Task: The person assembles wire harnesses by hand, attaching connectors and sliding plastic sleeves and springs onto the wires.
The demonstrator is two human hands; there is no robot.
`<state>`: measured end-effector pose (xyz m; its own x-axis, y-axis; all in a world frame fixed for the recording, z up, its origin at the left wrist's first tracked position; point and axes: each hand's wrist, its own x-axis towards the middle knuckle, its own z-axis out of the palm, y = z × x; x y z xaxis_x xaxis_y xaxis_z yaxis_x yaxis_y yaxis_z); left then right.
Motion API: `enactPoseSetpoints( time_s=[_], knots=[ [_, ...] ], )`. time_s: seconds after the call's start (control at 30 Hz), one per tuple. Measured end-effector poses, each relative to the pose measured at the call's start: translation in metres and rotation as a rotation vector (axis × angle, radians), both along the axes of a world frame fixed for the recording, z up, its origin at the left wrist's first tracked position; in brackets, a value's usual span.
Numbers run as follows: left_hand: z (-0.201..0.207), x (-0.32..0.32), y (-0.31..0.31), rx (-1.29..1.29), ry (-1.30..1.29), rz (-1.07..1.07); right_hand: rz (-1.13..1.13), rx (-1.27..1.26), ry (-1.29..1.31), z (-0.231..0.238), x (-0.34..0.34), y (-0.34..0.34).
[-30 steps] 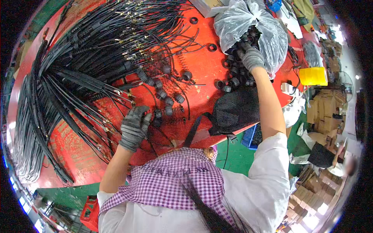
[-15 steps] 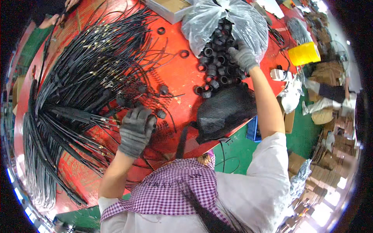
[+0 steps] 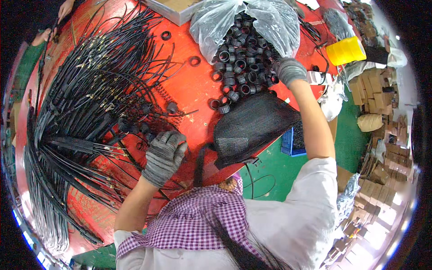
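Observation:
My left hand (image 3: 165,155), in a grey knitted glove, is curled closed near the front of the red table. Its fingertips are turned under, so what they hold is hidden. Just beyond it lie thin black coil springs (image 3: 163,95) and small black caps (image 3: 171,107). At the right side of a heap of black ribbed rings (image 3: 240,64) is my right hand (image 3: 290,70), gloved the same way. Its fingers bend down against the rings, and the fingertips are out of sight. The heap spills from a clear plastic bag (image 3: 279,27).
A large bundle of black cables (image 3: 85,90) with metal ends covers the table's left. A black mesh bag (image 3: 254,126) lies at the front edge. Yellow tape rolls (image 3: 346,51) stand at the right; a blue crate (image 3: 294,141) is below. Another person's hand (image 3: 66,9) shows at far left.
My right hand has moved from the middle of the rings to the heap's right side. My left hand has drawn back slightly from the springs and caps. The whole view has shifted.

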<state>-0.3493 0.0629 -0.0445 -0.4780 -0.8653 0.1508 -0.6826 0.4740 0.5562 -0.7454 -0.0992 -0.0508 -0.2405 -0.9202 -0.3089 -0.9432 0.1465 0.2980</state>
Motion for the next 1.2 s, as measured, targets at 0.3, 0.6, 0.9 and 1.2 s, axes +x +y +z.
enactPoseSetpoints(
  time_s=[0.3, 0.6, 0.9, 1.2],
  knots=[
    [0.003, 0.013, 0.005, 0.072, 0.086, 0.067, -0.173, -0.157, -0.709, 0.030, 0.027, 0.031],
    [0.006, -0.021, -0.043, 0.705, 1.214, 0.138, 0.295, -0.222, -1.214, 0.061, 0.155, 0.111],
    [-0.005, -0.015, -0.044, 0.659, 0.954, 0.161, 0.199, 0.099, -1.320, 0.042, 0.191, 0.093],
    [0.011, 0.013, -0.008, 0.138, 0.422, 0.141, 0.561, -0.370, -0.821, 0.033, 0.235, 0.086]
  ],
)
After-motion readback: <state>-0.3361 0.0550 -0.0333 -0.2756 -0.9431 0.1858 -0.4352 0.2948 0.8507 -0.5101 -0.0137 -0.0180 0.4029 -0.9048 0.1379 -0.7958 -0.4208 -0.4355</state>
